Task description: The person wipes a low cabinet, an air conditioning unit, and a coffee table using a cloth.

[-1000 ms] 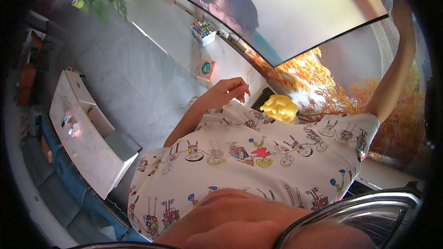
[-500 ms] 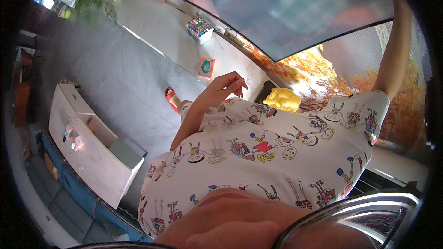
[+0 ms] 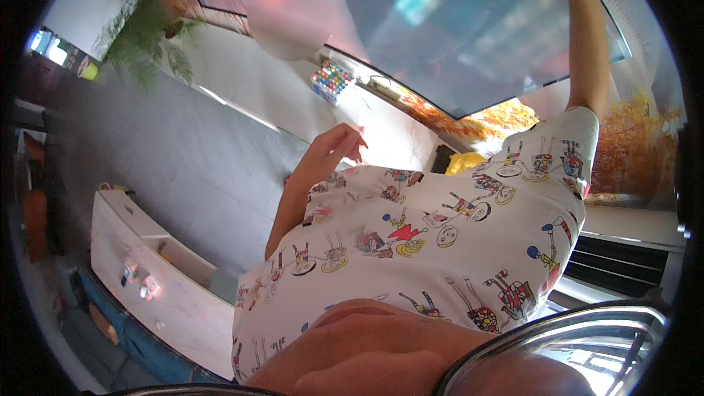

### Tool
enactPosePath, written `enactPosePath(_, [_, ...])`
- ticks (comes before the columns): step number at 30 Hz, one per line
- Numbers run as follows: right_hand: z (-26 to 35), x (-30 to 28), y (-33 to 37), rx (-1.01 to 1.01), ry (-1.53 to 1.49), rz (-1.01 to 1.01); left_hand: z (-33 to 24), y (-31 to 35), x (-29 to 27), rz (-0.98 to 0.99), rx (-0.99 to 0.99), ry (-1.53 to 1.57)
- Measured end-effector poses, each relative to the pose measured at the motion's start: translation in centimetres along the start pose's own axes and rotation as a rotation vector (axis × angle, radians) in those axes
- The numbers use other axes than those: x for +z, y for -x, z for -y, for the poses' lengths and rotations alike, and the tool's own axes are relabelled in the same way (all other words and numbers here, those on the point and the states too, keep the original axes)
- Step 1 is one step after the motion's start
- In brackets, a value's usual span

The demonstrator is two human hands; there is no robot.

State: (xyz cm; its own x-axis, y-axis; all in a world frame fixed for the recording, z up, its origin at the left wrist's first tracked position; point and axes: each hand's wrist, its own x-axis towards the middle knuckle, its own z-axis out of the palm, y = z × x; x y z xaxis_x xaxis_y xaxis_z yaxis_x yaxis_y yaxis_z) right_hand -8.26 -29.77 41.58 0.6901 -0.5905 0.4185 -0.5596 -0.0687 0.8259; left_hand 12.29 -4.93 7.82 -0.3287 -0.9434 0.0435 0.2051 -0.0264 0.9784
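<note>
The right arm (image 3: pixel 589 44) has moved across the TV (image 3: pixel 477 37), hand past the top edge, fingers I can't tell; the left hand (image 3: pixel 334 151), mid-frame, hangs empty, fingers loosely apart.

Left hand (image 3: pixel 336 149) hangs, seemingly half-curled; right arm (image 3: pixel 589 40) reaches across the screen (image 3: pixel 473 37).

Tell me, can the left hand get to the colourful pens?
Probably yes, with a stretch forward: the left hand seems to hold nothing, and I see nothing blocking its way to the colourful pens, though the distance is hard to judge.
</note>
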Motion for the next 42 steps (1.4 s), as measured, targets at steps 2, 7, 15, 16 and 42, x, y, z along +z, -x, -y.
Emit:
enactPosePath(2, [0.6,1.4,-1.8,0.012,0.028,0.012,0.3,0.9,-1.9,-0.01,0.017,-0.008])
enactPosePath(7, [1.7,4.9,-5.3,0.015,0.11,0.03,-1.1,2.4,-4.4,-0.053,-0.019,0.006])
enactPosePath(15, [6.4,5.7,-10.2,-0.028,-0.032,0.011,1.2,3.9,-8.1,-0.188,-0.004,0.15])
enactPosePath(16, [6.5,5.6,-10.3,-0.025,-0.014,0.02,1.2,3.8,-8.4,-0.201,-0.005,0.174])
enactPosePath(42, [8.0,-3.5,1.2,0.431,-0.108,-0.17,-7.0,-5.5,-13.2,0.353,0.171,-0.021])
